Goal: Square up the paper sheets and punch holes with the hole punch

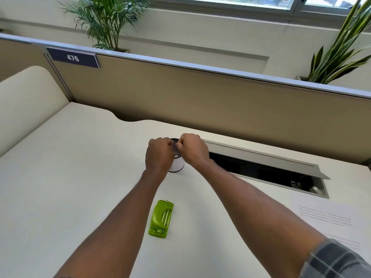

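A green hole punch (160, 218) lies flat on the white desk (80, 177), near me and between my forearms. Printed paper sheets (329, 219) lie at the right edge of the desk, partly under my right forearm. Both hands are stretched out to a black mesh cup (176, 157) that holds rolled white paper. My left hand (158, 155) is closed on the cup's left side. My right hand (193, 148) is closed at its rim on the right. The fingertips are hidden behind the knuckles.
An open cable tray (261, 167) with a raised lid is sunk into the desk right of the cup. A tan partition (200, 97) with a "476" label runs along the back. Potted plants stand beyond it.
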Demonstrator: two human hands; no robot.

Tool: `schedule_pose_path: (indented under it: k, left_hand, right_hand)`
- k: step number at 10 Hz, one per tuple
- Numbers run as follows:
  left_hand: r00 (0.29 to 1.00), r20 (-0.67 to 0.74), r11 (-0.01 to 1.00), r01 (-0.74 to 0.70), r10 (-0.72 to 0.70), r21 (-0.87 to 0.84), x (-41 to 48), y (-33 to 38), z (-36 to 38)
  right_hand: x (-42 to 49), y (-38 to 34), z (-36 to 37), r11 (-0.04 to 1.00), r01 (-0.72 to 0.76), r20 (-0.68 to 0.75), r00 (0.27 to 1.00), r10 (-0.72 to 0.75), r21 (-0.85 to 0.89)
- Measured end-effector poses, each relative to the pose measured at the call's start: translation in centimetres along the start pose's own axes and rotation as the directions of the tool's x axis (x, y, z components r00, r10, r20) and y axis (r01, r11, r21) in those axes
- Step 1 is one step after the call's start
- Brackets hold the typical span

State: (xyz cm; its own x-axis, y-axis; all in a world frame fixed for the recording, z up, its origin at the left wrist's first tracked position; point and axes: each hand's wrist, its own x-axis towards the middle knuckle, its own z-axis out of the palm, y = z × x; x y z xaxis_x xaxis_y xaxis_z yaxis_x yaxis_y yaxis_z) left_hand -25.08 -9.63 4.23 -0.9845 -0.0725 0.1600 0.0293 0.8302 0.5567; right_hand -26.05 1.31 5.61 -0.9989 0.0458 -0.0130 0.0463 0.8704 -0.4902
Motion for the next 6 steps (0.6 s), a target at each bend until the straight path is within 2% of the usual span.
schedule_pose_path:
  k: [2, 3, 4, 5, 6]
  left_hand:
    - [0.992, 0.018, 0.991, -0.124, 0.125, -0.045, -1.1, 0.5, 0.2]
    - [0.986, 0.001, 0.986, -0.166, 0.166, -0.011, -2.3, 0.8, 0.6]
    - [0.960, -0.012, 0.960, -0.279, 0.279, 0.001, -5.7, 2.1, 1.8]
    - [0.935, 0.084, 0.938, -0.345, 0.345, -0.019, -9.4, 3.3, 3.4]
    - [0.928, 0.139, 0.938, -0.347, 0.347, -0.022, -14.1, 3.5, 5.9]
  right_hand:
    - [-1.9, 0.9, -0.1, 0.998, 0.028, -0.084, 0.996, -0.023, 0.056]
    - [-3.8, 2.2, -0.2, 0.998, 0.038, -0.122, 0.992, -0.032, 0.051]
    - [-6.9, 4.4, 0.1, 0.999, 0.049, -0.115, 0.992, -0.051, -0.024]
    - [-10.5, 6.7, 0.1, 0.997, 0.017, -0.133, 0.991, -0.027, -0.076]
    - [-15.5, 10.1, 1.2, 0.991, -0.039, -0.131, 0.991, 0.022, -0.127]
